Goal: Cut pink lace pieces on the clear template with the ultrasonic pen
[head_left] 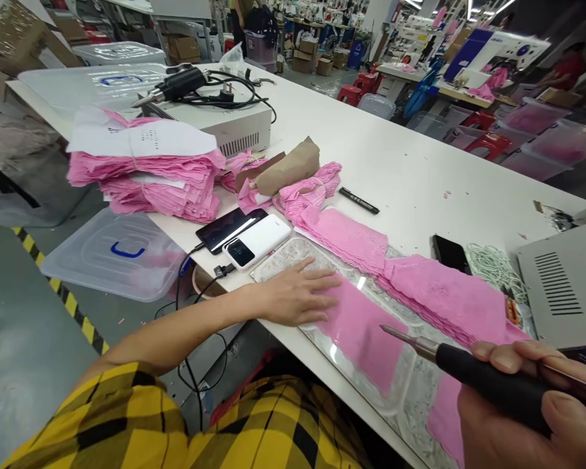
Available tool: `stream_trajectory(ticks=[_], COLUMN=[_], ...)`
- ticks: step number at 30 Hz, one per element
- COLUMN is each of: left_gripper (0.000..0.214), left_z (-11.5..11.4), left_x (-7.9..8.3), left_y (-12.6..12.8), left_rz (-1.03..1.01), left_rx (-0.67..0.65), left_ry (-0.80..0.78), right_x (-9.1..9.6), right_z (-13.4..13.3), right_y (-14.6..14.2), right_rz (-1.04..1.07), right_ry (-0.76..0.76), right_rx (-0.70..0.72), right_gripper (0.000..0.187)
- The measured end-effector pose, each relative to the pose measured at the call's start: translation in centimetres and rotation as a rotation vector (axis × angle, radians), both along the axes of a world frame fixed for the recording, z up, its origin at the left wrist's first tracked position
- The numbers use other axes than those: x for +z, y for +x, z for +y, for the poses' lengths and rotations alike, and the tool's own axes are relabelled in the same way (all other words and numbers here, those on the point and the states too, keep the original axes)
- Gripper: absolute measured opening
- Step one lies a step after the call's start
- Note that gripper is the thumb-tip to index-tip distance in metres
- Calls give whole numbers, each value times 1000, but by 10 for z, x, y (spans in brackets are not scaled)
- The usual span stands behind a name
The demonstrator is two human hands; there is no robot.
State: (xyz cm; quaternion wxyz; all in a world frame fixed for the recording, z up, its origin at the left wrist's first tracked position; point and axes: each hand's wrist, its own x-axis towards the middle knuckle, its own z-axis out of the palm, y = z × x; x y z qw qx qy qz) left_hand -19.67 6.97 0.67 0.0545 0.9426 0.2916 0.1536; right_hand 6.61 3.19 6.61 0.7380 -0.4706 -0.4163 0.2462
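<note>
My left hand (297,294) lies flat with its fingers stretched out on the left end of a pink fabric piece (366,335). That piece rests on a clear glass plate (283,257) at the table's front edge. My right hand (522,417) is closed round the black handle of a hot cutting tool (469,371). The tool's thin metal tip hovers just above the pink piece, pointing left. A long stack of pink fabric strips (420,280) lies right behind the plate.
A phone (229,228) and white power bank (256,241) sit left of the plate. Tied pink bundles (146,176), a white box (239,127) with a heat gun (176,85), a black marker (359,200), another phone (450,253), and a grey unit (566,286) share the white table (410,163).
</note>
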Motion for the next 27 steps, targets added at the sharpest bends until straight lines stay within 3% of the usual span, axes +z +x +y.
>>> stream_trajectory(ticks=[7, 14, 21, 27], left_gripper=[41, 52, 54, 53], left_z=[-31, -43, -43, -43], left_x=[-13, -15, -18, -19], left_y=[42, 76, 83, 81], left_rz=[-113, -100, -69, -71], left_rx=[-140, -186, -183, -189], left_ry=[96, 125, 84, 57], right_x=[-2, -10, -19, -15], right_z=[13, 12, 11, 11], right_y=[23, 30, 29, 30], right_rz=[3, -50, -50, -26], right_ry=[123, 150, 149, 152], right_rx=[-183, -182, -87, -161], right_gripper=[24, 21, 20, 18])
